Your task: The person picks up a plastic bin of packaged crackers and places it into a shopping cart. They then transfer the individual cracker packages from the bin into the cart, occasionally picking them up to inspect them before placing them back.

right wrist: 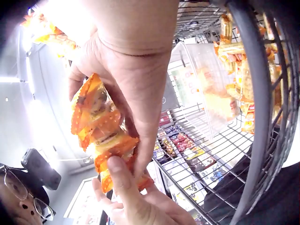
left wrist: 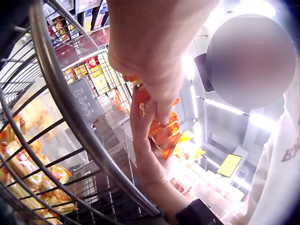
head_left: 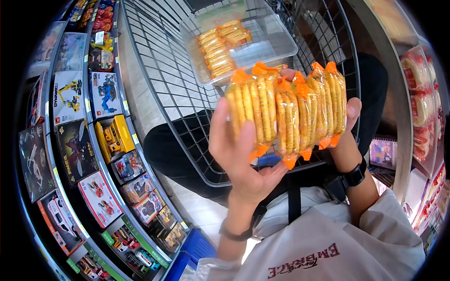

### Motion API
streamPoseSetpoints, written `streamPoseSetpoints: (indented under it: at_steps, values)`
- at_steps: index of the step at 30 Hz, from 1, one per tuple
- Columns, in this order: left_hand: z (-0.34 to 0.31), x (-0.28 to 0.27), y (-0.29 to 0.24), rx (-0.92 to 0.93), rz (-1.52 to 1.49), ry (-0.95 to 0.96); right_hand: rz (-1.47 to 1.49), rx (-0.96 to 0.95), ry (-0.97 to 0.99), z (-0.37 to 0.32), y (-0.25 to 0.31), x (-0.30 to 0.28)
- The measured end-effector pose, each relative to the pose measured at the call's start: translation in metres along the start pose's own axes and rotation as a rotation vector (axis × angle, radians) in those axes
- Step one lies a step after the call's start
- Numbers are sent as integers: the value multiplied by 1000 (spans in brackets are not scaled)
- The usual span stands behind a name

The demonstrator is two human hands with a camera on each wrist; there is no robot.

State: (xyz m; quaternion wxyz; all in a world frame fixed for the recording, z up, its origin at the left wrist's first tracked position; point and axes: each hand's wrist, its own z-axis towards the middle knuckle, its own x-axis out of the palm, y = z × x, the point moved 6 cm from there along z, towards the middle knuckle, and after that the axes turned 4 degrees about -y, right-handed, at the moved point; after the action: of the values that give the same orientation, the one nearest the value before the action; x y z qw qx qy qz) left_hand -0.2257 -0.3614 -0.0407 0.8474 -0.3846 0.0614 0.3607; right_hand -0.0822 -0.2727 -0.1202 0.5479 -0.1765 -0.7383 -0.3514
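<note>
Several clear-wrapped packs of round yellow biscuits (head_left: 286, 112) with orange crimped ends stand side by side in a row over the near end of the cart. My left hand (head_left: 241, 157) grips the row's left end, thumb up on the near side. At the right end my right hand (head_left: 347, 129) holds the row, most of its fingers hidden behind the packs. In the right wrist view, my right hand (right wrist: 126, 79) curves over the orange-ended packs (right wrist: 110, 136), and the left hand (right wrist: 140, 201) has its thumb against them from below.
A clear plastic bin (head_left: 262, 51) with more biscuit packs (head_left: 218, 51) sits in the wire shopping cart (head_left: 161, 70). Shelves of boxed toys (head_left: 70, 98) line the left side. Packaged goods (head_left: 419, 103) hang at the right, beyond a shelf edge (head_left: 403, 140).
</note>
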Motion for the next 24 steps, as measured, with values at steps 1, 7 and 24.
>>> streamPoseSetpoints:
  at_steps: [1, 7, 24]
  values:
    - [2, -1, -3, 15, 64, 23, 14, 20, -47, -1, -1, -7]
    - [8, 5, -16, -21, 459, 241, -78, 119, -90, -3, -5, 6]
    - [-10, 0, 25, -183, 39, 82, -34, 255, 20, -3, -18, -2]
